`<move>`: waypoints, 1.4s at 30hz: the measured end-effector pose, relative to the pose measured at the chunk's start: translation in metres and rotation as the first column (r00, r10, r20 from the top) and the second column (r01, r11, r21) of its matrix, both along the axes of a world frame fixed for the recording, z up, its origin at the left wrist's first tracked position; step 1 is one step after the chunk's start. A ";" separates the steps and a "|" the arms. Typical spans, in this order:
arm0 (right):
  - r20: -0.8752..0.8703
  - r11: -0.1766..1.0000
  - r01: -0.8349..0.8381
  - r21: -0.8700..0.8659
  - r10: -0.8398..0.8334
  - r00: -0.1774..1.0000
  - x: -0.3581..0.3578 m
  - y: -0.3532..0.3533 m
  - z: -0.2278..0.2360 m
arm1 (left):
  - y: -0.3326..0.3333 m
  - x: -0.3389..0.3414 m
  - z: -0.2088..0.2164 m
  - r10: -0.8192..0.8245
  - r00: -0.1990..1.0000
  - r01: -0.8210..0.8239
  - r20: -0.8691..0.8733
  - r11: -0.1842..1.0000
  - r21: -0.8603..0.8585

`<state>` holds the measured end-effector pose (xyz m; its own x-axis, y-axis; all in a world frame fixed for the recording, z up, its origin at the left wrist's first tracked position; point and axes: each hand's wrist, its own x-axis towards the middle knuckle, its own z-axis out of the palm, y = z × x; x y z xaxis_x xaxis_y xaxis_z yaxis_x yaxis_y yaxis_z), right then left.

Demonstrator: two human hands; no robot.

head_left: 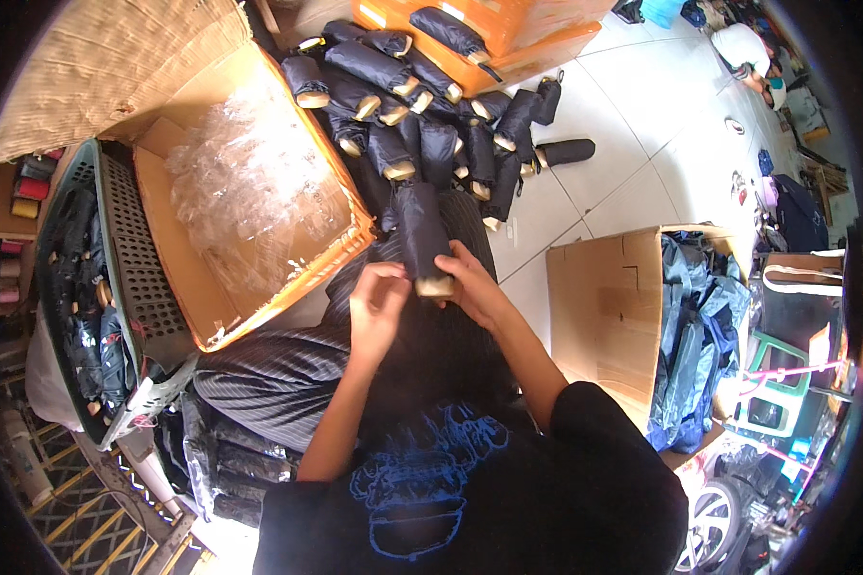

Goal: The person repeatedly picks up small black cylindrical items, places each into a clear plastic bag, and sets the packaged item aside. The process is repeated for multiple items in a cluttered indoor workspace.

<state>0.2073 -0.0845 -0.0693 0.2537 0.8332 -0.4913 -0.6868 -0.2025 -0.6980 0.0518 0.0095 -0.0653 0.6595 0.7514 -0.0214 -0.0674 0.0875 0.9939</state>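
A folded umbrella (420, 230) in a black cloth sleeve stands out in front of my lap, its pale, light-brown end toward me. My right hand (472, 287) grips it near that end, with the thumb on top and the fingers partly hidden beneath. Just left of the same end, my left hand (378, 305) is closed in a pinch; whatever is between its fingertips is too small to make out. Beyond the held one lies a heap of similar black-sleeved umbrellas (388, 149), many with pale ends showing.
On the left, an orange-rimmed carton (350, 196) holds clear plastic wrapping (249, 182). Beside it stands a dark perforated basket (144, 254) containing black umbrellas. A cardboard box (599, 307) of blue sleeved bundles (690, 335) is at right. An orange bin (537, 43) sits beyond the heap.
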 end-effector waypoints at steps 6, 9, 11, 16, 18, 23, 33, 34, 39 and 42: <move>0.310 0.965 -0.222 0.138 0.171 0.935 -0.026 -0.025 0.021 | 0.003 0.006 0.003 0.029 0.984 0.095 0.175 0.750 -0.655; 0.285 0.935 -0.271 0.230 0.201 0.937 -0.033 -0.027 0.040 | 0.016 0.008 0.022 0.047 0.958 0.199 0.284 0.604 -0.772; 0.330 0.919 -0.282 0.275 0.185 0.926 -0.036 -0.023 0.049 | 0.015 0.011 0.030 0.143 0.918 0.232 0.369 0.561 -0.794; 0.635 0.891 -0.274 0.362 -0.021 0.773 -0.040 -0.014 0.054 | 0.008 0.010 0.041 0.197 0.851 0.277 0.486 0.619 -0.735; 0.679 0.879 -0.284 0.384 -0.061 0.731 -0.040 -0.013 0.054 | 0.010 0.008 0.042 0.177 0.833 0.297 0.524 0.655 -0.695; 0.680 0.870 -0.326 0.370 -0.014 0.734 -0.042 -0.010 0.042 | 0.009 -0.003 0.046 0.248 0.885 0.046 0.395 0.797 -0.602; 0.514 0.932 -0.315 -0.182 0.363 0.778 0.003 -0.039 0.031 | -0.011 0.027 0.065 0.014 0.999 -0.015 0.029 0.998 0.066; 0.604 0.917 -0.350 -0.193 0.392 0.693 0.000 -0.032 0.033 | -0.010 0.025 0.067 0.102 0.994 -0.104 0.027 0.993 0.064; 0.922 0.915 -0.365 -0.170 0.278 0.269 -0.036 -0.001 0.049 | 0.001 0.012 0.048 0.359 0.924 -0.374 -0.127 0.920 -0.117; 0.930 0.911 -0.396 -0.115 0.238 0.278 -0.054 -0.002 0.061 | 0.010 -0.003 0.050 0.340 0.940 -0.307 -0.032 0.798 -0.519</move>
